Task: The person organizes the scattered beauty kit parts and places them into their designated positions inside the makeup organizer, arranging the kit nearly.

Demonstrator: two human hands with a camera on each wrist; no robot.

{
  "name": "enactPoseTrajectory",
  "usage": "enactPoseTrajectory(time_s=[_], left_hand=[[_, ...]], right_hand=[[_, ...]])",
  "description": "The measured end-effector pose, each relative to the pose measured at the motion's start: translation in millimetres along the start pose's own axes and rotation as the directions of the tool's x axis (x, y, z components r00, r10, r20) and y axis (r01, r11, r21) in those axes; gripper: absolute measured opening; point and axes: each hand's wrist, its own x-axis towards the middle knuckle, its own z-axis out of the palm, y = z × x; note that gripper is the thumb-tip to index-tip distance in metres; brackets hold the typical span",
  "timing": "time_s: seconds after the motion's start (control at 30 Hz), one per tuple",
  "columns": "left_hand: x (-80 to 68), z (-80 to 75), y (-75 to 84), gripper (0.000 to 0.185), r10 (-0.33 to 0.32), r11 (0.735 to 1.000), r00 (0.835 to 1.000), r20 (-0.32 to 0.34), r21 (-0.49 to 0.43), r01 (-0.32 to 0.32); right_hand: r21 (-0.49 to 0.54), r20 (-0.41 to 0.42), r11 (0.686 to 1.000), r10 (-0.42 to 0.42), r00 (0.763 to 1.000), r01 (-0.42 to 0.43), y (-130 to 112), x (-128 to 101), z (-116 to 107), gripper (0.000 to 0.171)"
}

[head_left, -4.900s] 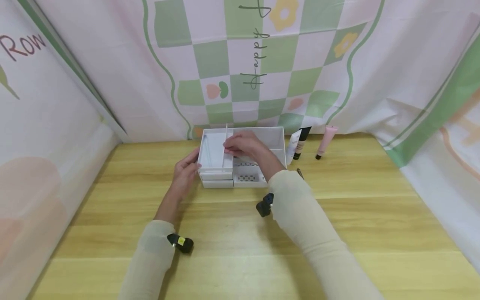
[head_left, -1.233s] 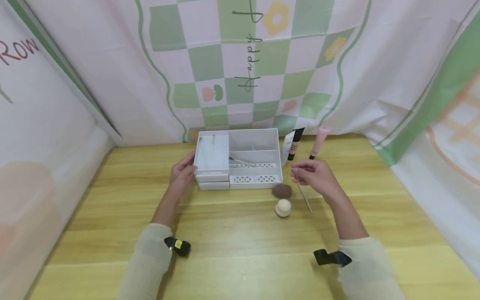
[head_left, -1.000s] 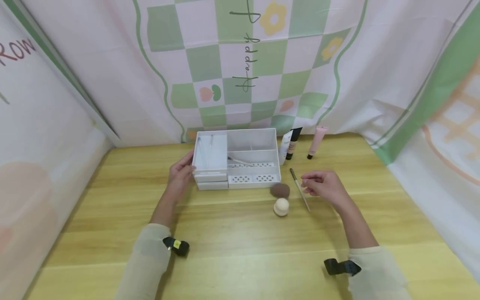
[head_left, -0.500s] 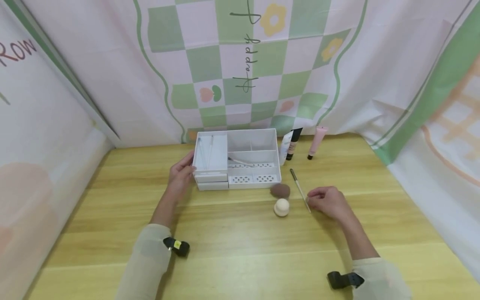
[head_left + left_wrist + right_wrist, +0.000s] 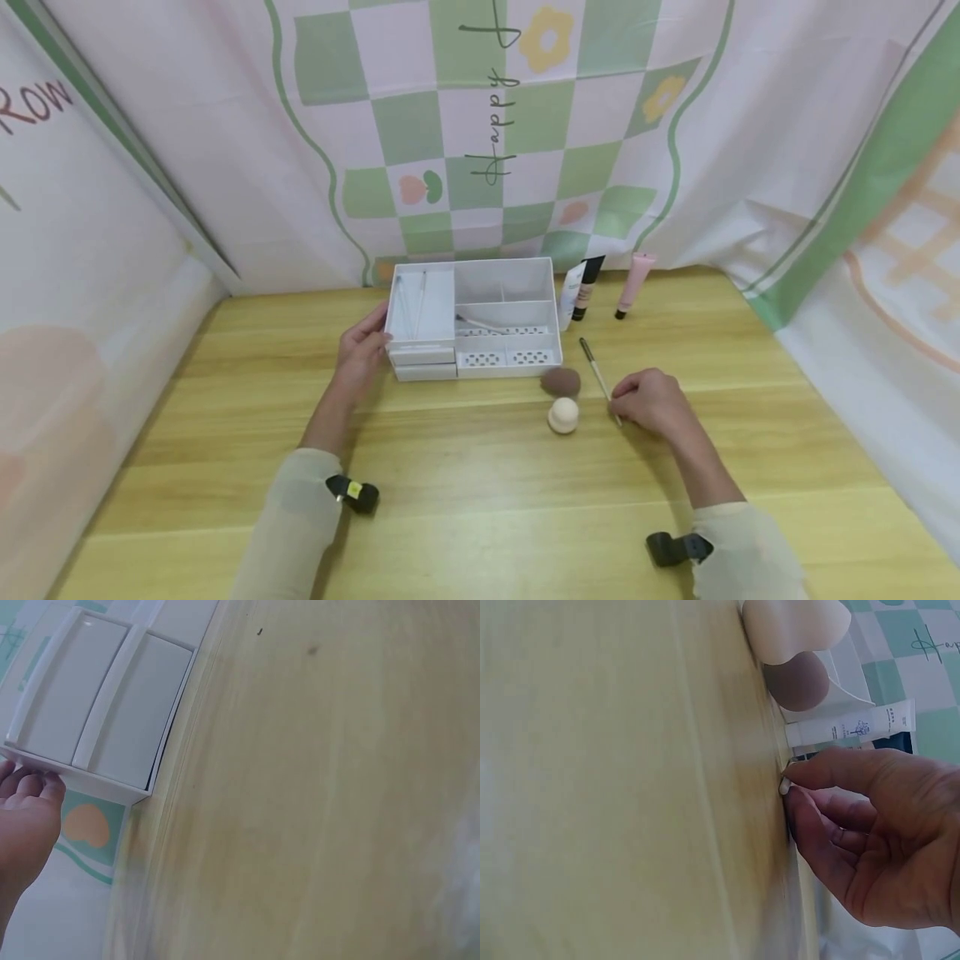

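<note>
My right hand (image 5: 651,402) pinches the handle end of a thin makeup brush (image 5: 594,367) between thumb and forefinger, low over the table. The brush's dark tip points toward the back. In the right wrist view only the pale end of the brush handle (image 5: 784,786) shows between the fingertips. My left hand (image 5: 362,348) rests its fingers against the left side of a white desktop organizer (image 5: 454,360); part of those fingers is hidden behind it. Beside the brush lie a brown makeup sponge (image 5: 561,382) and a cream makeup sponge (image 5: 563,415).
Thin brushes (image 5: 420,302) lie on the organizer's left top, and another brush (image 5: 482,323) lies in a right compartment. To its right stand a white tube (image 5: 572,296), a black-and-beige tube (image 5: 587,289) and a pink tube (image 5: 634,286). A patterned curtain (image 5: 480,125) hangs behind the table.
My right hand has left the organizer, moved right and toward the front, and now pinches the brush on the table. Another brush now lies on the organizer's left top. The left hand stays at its side.
</note>
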Motion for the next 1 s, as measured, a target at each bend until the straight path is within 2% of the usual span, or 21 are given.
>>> enactPoseTrajectory(time_s=[0.37, 0.67, 1.0], left_hand=[[0.3, -2.4, -0.9, 0.061, -0.011, 1.0, 1.0, -0.001, 0.012, 0.011], [0.3, -1.8, -1.0, 0.062, -0.023, 1.0, 1.0, -0.014, 0.01, 0.023], [1.6, -0.5, 0.8, 0.062, -0.028, 1.0, 1.0, -0.002, 0.012, 0.028]], right_hand=[[-0.077, 0.024, 0.997, 0.015, 1.0, -0.013, -9, 3, 2, 0.017], [-0.084, 0.019, 0.996, 0.042, 0.999, -0.04, -12, 4, 6, 0.019], [-0.032, 0.015, 0.999, 0.006, 1.0, -0.006, -4, 3, 3, 0.018]])
